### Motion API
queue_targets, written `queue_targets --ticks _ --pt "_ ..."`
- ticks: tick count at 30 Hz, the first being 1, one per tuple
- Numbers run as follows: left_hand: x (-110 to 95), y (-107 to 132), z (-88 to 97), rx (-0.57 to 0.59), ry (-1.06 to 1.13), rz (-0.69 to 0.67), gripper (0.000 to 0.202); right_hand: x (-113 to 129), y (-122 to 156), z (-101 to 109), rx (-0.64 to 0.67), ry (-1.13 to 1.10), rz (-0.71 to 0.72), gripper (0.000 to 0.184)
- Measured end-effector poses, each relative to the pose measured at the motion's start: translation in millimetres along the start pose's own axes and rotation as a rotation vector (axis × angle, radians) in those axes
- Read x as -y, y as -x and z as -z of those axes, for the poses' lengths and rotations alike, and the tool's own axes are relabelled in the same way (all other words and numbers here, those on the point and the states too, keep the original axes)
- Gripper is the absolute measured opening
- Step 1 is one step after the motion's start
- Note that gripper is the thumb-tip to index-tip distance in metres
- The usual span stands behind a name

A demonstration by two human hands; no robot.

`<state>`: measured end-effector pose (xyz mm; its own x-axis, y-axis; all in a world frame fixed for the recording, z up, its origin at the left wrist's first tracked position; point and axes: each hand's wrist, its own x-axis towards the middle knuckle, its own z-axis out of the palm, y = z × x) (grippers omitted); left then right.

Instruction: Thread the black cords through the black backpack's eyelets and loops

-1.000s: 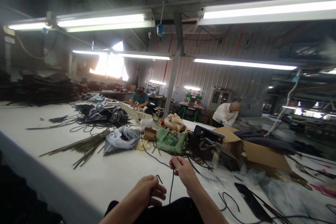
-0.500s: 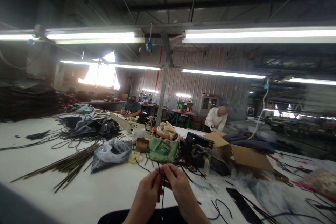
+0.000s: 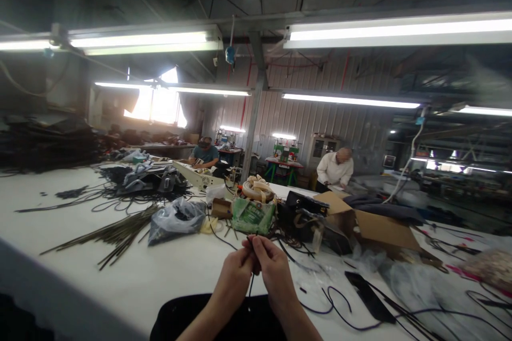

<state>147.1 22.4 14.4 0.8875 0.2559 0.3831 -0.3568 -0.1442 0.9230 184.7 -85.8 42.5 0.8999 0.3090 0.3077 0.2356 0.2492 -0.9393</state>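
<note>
My left hand (image 3: 236,274) and my right hand (image 3: 272,269) meet low in the middle of the view, fingertips pinched together on a thin black cord (image 3: 250,286). The cord hangs down between my palms toward a black piece (image 3: 236,322) lying at the near edge of the white table (image 3: 120,282). Its top end pokes out just above my fingertips. Beyond my hands stands a green bag (image 3: 253,216) with pale coiled strapping (image 3: 258,189) on top.
A grey plastic bag (image 3: 176,218), a bundle of thin dark rods (image 3: 114,232), loose black cords (image 3: 340,311), black bags (image 3: 304,213) and an open cardboard box (image 3: 376,226) crowd the table. Two other people (image 3: 336,169) work at benches further back.
My hands came together from apart and now pinch the cord at one spot. The view has shifted slightly since half a second ago.
</note>
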Motion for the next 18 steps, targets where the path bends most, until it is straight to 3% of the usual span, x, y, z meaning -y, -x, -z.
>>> queue_targets --ticks 9,13,18 --pt "5.7 0.9 -4.9 0.060 0.125 0.052 0.055 -7.9 -2.4 5.0 -0.030 0.010 -0.039 0.077" --pt "1.9 3.0 -7.8 0.055 0.181 0.089 0.063 -5.6 -4.8 6.2 -0.008 0.065 -0.017 0.075" --pt "-11.5 5.5 0.7 0.010 0.267 0.150 0.057 6.3 -3.8 29.3 0.045 0.219 -0.001 0.074"
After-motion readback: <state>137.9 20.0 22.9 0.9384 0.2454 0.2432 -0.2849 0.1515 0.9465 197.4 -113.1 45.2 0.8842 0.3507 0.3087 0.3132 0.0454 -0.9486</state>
